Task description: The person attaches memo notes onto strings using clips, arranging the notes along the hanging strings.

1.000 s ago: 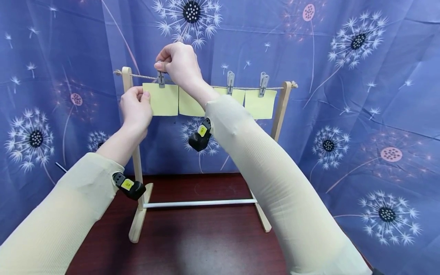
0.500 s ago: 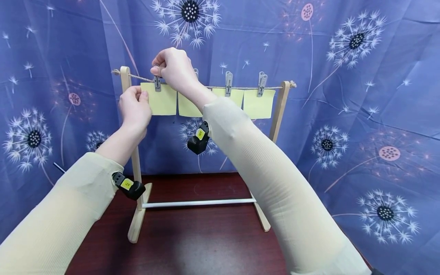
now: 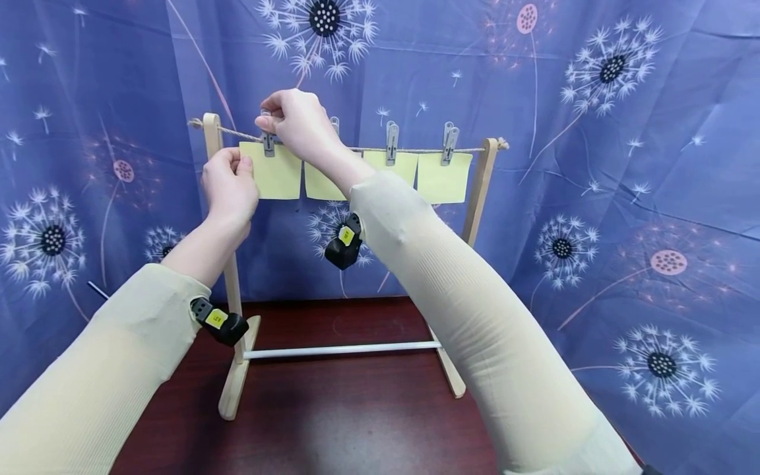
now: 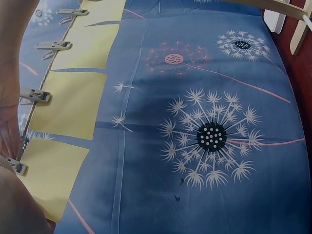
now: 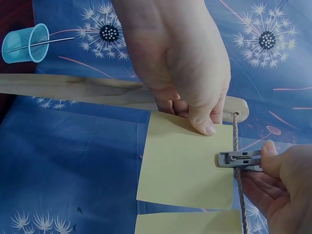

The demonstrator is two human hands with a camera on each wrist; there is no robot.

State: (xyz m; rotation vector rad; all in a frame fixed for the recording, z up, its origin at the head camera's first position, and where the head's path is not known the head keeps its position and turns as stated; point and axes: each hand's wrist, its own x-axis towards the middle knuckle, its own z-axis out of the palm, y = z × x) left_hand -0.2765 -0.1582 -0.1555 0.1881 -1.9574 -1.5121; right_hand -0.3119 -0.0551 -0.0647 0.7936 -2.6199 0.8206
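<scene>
A yellow paper sheet hangs at the left end of the twine line. My left hand pinches its left edge between thumb and fingers. Above it, my right hand pinches the handles of a grey clothespin, whose tip overlaps the sheet's top edge at the twine. In the right wrist view, the left thumb lies flat over the paper. Further right along the line hang more yellow sheets under grey clothespins. My right forearm hides part of the second sheet in the head view.
Wooden posts hold the twine, joined low down by a white rod above the dark red table. A blue dandelion-print curtain stands behind. A turquoise mesh cup with a thin stick shows in the right wrist view.
My right hand and the clothespin have moved slightly down and left over the sheet's top edge. The left hand keeps its hold on the sheet. The whole head view has shifted a little.
</scene>
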